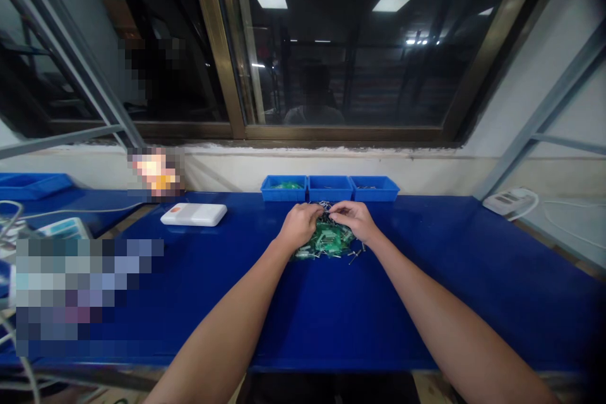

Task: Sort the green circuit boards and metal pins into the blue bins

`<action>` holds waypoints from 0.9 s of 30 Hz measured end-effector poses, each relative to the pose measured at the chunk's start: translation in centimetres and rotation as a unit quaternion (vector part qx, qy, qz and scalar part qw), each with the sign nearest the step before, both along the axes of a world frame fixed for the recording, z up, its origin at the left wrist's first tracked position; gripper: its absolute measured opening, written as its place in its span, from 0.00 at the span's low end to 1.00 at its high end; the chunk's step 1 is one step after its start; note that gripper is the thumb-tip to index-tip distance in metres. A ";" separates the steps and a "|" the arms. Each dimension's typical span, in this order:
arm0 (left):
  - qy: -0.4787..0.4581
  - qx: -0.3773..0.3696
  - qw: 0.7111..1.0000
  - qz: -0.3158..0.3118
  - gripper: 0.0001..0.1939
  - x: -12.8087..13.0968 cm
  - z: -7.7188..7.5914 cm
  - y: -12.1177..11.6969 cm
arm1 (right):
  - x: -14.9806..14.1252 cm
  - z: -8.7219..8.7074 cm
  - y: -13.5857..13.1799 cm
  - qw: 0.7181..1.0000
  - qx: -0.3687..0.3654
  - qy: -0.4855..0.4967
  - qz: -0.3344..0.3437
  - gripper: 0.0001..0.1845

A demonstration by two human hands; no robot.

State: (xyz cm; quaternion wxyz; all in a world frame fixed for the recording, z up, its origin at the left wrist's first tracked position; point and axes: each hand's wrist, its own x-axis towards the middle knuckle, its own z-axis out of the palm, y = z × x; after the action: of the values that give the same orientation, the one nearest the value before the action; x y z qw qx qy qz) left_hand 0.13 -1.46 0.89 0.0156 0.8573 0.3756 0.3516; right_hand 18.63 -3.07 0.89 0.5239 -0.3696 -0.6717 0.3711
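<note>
A heap of small green parts with thin metal leads [329, 243] lies on the blue table [426, 290], just in front of me. My left hand [298, 225] rests on the heap's left side with its fingers curled. My right hand [353, 218] sits over the heap's top, fingers pinched together. Between the two hands, at the far edge of the heap, I see a small tangle of metal pieces [324, 205] that both sets of fingertips touch. What exactly each hand grips is too small to make out.
Three blue bins [330, 189] stand in a row behind the heap, against the wall under a dark window. A white flat device [194, 214] lies to the left. A white power strip [510, 201] sits at the right.
</note>
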 end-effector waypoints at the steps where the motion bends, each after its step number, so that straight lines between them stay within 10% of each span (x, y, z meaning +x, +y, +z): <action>1: 0.001 -0.003 1.000 -0.001 0.10 0.0 0.0 0.0 | 0.0 0.0 0.0 1.000 -0.001 -0.002 -0.003 0.11; 10: -0.056 -0.008 0.998 0.034 0.12 -0.6 0.2 0.4 | 1.2 -0.2 0.8 0.998 -0.008 0.024 -0.063 0.11; 19: -0.011 -0.095 0.940 0.327 0.24 -5.0 0.2 2.7 | 4.9 -1.0 2.1 0.936 0.128 -0.223 -0.239 0.14; 27: 0.014 -0.132 0.939 0.318 0.24 -4.9 -0.2 3.0 | 6.0 -1.1 2.9 0.892 0.112 -0.260 -0.353 0.16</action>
State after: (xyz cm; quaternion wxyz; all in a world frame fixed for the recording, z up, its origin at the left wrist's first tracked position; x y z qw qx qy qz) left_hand -4.78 1.49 0.67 0.0104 0.6887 0.6715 0.2732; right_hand 24.65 -0.15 -0.22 0.4653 -0.6048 -0.6458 -0.0253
